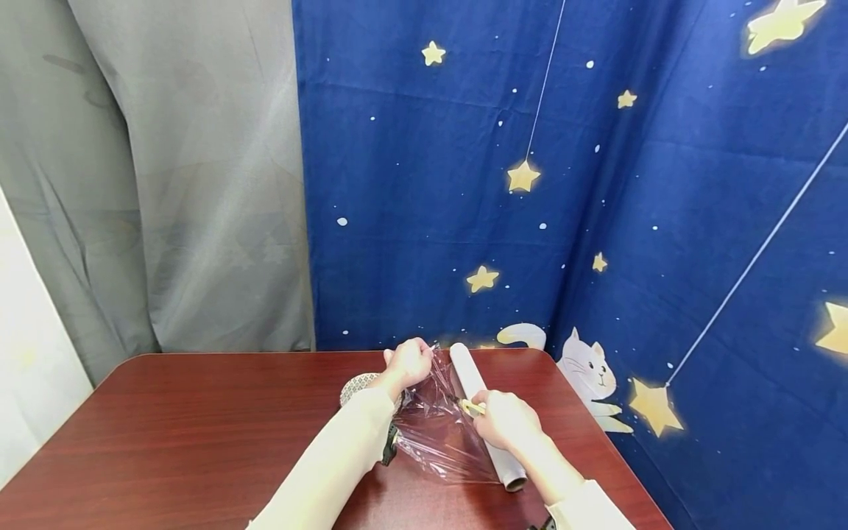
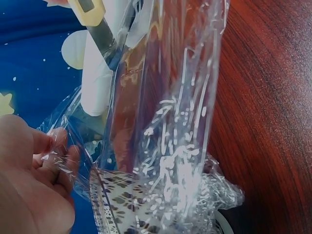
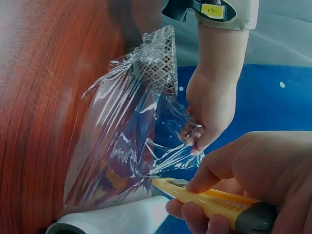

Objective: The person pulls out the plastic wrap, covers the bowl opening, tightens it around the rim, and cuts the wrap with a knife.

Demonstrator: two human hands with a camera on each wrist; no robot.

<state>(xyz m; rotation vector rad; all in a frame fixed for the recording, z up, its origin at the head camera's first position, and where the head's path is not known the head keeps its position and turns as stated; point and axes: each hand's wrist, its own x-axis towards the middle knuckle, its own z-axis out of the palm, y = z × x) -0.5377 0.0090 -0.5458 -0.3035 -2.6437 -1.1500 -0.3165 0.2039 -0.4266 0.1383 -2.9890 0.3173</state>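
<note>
My left hand (image 1: 408, 362) pinches the far edge of a sheet of clear plastic film (image 1: 440, 434), pulled up above the table. The film runs from a white roll (image 1: 469, 370) to a patterned bowl (image 1: 358, 384) and lies over it; in the left wrist view the bowl (image 2: 117, 195) shows beneath the crumpled film. My right hand (image 3: 258, 170) grips a yellow utility knife (image 3: 209, 202), its tip against the film beside the roll. The knife's metal blade (image 2: 101, 44) touches the film in the left wrist view. Part of the bowl is hidden by my left arm.
A dark red wooden table (image 1: 218, 419) extends left of the bowl. Behind it hang a grey curtain (image 1: 218, 184) and a blue curtain (image 1: 424, 184) with stars and a white cat. The roll lies near the table's right side.
</note>
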